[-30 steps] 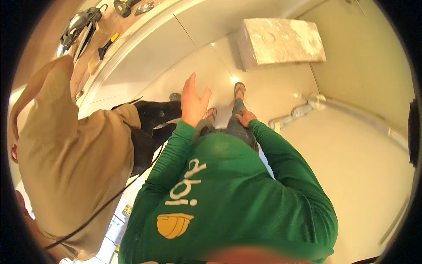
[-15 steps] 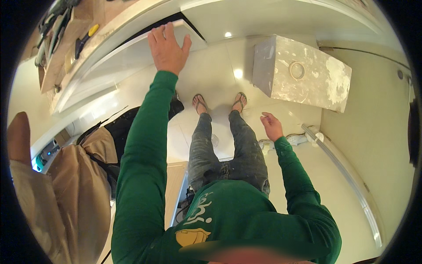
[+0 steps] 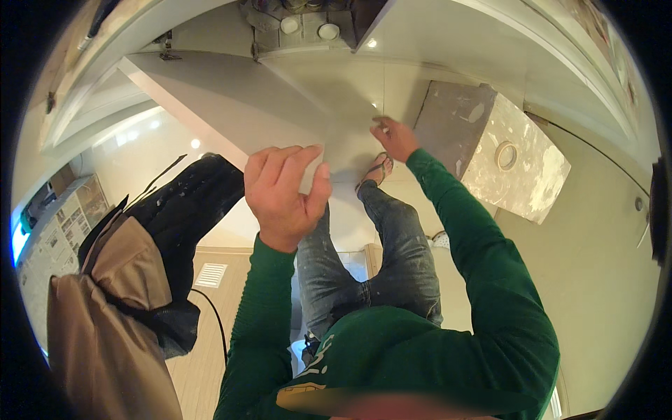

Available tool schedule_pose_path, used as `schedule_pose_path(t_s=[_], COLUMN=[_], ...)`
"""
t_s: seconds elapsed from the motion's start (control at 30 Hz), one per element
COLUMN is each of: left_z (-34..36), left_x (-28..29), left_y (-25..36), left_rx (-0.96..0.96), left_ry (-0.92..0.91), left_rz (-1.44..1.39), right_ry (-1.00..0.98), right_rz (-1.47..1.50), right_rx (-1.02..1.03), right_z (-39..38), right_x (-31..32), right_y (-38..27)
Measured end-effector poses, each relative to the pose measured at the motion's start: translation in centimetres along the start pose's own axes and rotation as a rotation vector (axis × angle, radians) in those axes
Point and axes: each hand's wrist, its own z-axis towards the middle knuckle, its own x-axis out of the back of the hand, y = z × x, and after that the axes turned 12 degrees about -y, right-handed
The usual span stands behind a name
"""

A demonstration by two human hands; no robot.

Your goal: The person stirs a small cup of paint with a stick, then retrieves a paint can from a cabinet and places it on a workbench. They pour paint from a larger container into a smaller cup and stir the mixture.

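Note:
A pale cabinet door (image 3: 210, 98) stands swung out from its frame, its top edge running toward me. My left hand (image 3: 283, 196) grips the free end of that door, fingers bent over the edge and the thumb opposite. Beyond it, my right hand (image 3: 397, 138) hangs in the air with loosely bent fingers that are a little apart. Nothing shows in it, and it touches nothing that I can see. Inside the opened cabinet are small white round containers (image 3: 328, 31) and a metal hinge (image 3: 168, 50) at the door's far end.
A paint-smeared grey box (image 3: 518, 154) with a roll of tape (image 3: 505, 156) on it stands right of my feet. At left, another person in brown trousers (image 3: 105, 350) and black clothing (image 3: 175, 210) is close by. A dark cable (image 3: 218, 322) crosses the wooden floor.
The cabinet door has swung wide open toward me with my left hand on it, exposing the inside. My right hand has moved forward and left. The person at left has shifted.

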Motion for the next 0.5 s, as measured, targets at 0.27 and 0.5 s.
schedule_pose_path(t_s=[0.27,0.5], left_z=[-0.9,-3.7], left_x=[2.1,3.2], left_y=[0.8,-0.6], left_rx=[0.269,0.234], left_ry=[-0.276,-0.208], left_rz=[0.073,0.149], right_ry=[0.012,-0.065], right_rz=[0.007,-0.051], right_rx=[0.045,-0.052], right_z=[11.5,18.0], right_x=[2.7,-1.9], right_y=[-3.3,-0.9])
